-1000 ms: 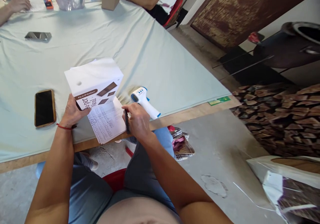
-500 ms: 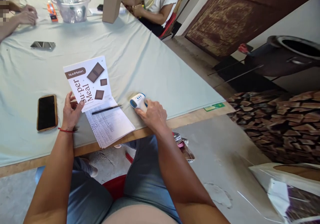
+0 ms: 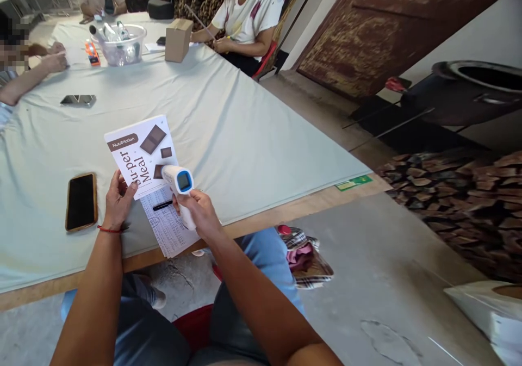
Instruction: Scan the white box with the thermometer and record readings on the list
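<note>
My right hand [image 3: 200, 211] is wrapped round the handle of a white and blue infrared thermometer [image 3: 171, 177], raised over the notebook with its small screen towards me. My left hand [image 3: 119, 198] pinches the lifted cover [image 3: 136, 137] of the notebook, which reads "NutriMotion" and shows brown squares. Beneath lies the handwritten page [image 3: 163, 230], partly hidden by my right hand and the thermometer. A black pen [image 3: 162, 205] rests on that page, its far end covered. Left of my left hand a phone [image 3: 81, 202] in a brown case lies on the cloth.
A pale cloth covers the table [image 3: 244, 154]. Farther off are a silver phone [image 3: 78, 100], a clear basin [image 3: 122, 56] of bottles, an orange object [image 3: 92, 54] and a cardboard box [image 3: 178, 41]. Several people sit around the far side. Stacked firewood [image 3: 460, 208] stands at the right.
My right hand has lifted the thermometer from the table and brought it left over the notebook, turning its screen towards me. My left hand still holds the cover. The view has tilted up slightly.
</note>
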### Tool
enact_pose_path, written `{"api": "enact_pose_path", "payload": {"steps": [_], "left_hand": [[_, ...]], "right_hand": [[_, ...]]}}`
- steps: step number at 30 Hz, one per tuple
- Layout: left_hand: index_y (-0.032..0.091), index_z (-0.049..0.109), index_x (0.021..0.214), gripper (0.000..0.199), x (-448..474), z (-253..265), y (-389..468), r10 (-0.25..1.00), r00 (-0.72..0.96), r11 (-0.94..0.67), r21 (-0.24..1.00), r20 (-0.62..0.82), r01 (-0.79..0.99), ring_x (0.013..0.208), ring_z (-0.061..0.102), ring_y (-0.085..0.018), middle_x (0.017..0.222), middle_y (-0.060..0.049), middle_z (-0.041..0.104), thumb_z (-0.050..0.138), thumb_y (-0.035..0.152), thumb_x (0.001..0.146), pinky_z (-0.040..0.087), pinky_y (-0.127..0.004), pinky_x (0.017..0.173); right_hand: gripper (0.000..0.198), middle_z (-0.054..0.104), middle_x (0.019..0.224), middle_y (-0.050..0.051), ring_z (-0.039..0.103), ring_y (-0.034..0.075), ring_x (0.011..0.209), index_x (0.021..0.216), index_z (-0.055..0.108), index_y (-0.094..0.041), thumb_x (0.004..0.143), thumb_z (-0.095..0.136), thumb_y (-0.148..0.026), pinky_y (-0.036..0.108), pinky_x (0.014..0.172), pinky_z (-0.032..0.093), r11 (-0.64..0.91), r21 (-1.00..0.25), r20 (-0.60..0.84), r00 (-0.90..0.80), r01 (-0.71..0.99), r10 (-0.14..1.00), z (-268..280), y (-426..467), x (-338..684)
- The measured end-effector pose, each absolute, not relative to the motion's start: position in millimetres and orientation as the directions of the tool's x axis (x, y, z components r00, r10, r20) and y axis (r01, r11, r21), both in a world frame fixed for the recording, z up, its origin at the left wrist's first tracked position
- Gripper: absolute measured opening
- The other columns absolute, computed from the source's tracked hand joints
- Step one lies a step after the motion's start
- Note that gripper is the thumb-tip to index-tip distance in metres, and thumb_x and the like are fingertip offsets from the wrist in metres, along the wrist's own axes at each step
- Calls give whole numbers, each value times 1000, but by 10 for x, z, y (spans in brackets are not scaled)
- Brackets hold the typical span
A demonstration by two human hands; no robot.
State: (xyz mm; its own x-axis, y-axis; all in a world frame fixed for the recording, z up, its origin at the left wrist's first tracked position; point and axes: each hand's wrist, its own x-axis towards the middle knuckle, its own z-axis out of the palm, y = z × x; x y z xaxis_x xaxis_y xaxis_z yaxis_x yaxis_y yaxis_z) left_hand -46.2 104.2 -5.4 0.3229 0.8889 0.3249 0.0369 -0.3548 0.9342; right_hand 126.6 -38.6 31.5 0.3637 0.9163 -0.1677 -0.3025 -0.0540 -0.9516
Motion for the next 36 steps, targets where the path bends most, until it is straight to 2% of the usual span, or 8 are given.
{"api": "enact_pose_path", "payload": {"steps": [8,20,23,26,30,33,36], "left_hand": [[17,56,132,65,-435,-67,1022,898,307,-342,939,314,40,105,67,-23,122,-12,68,72,52,79,55,-36,91],[17,56,133,67,-432,-53,1022,898,305,-356,931,317,79,104,67,-23,123,-12,67,71,53,79,54,-39,92],[17,55,134,66,-432,-23,1008,890,332,-354,933,313,68,102,67,-23,121,-11,68,70,53,81,55,-38,91],[17,54,135,66,-435,-5,999,883,342,-362,930,321,64,101,68,-23,119,-11,69,70,53,82,55,-38,90],[18,52,136,68,-441,-2,1008,877,351,-369,927,327,59,102,68,-23,118,-11,69,71,53,81,56,-37,89],[17,53,135,69,-440,4,1014,878,346,-371,927,331,54,103,68,-23,119,-12,69,72,53,80,56,-38,90],[17,54,133,68,-433,21,1006,879,343,-367,929,332,41,105,68,-24,121,-12,69,72,54,79,56,-39,92]], "right_hand": [[37,46,55,-5,41,12,56,62,56,-20,68,66,-55,27,55,33,-61,-989,-113,412,-138,904,55,-177,1247],[37,47,58,-5,41,12,58,67,57,-21,66,68,-56,27,56,34,-94,-981,-159,431,-169,888,156,-170,1163],[34,54,64,-3,47,15,65,70,60,-20,66,68,-53,27,59,38,-95,-982,-157,431,-162,888,283,-229,1137],[33,63,76,0,54,17,74,83,65,-19,68,66,-49,27,65,43,-68,-979,-142,406,-191,903,443,-357,1117],[36,66,79,1,57,17,74,89,67,-19,70,67,-49,27,65,45,-47,-972,-130,360,-232,924,598,-548,1125],[36,65,76,0,57,17,71,88,68,-19,73,66,-51,28,64,44,-49,-985,-106,360,-164,927,590,-626,1224],[38,68,84,4,60,21,79,95,71,-19,76,64,-51,31,68,47,-53,-997,-23,419,61,908,444,-636,1494]]}}
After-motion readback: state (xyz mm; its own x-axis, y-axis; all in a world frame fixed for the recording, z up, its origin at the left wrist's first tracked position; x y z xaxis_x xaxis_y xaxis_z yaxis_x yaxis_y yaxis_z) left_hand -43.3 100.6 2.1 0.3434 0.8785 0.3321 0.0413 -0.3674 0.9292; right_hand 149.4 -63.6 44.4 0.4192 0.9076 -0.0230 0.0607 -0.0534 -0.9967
